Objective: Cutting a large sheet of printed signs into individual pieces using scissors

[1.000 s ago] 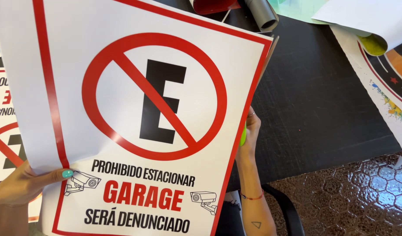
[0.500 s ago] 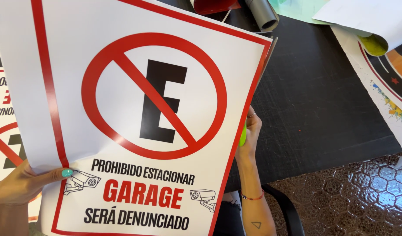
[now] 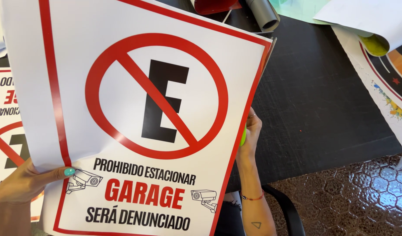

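Large white no-parking sign sheet (image 3: 140, 118), filling the frame's left and centre, looks light, thin and floppy: left hand (image 3: 24, 181) pinches its lower-left edge closed, right hand (image 3: 250, 135) supports the right edge, grip hidden.

A black bench (image 3: 323, 100) carries printed sheets: a second red-and-white sign (image 3: 6, 126) at nine o'clock, a colourful print (image 3: 386, 83) at three, and a grey roll (image 3: 262, 11) beside a red piece (image 3: 214, 5) at twelve.
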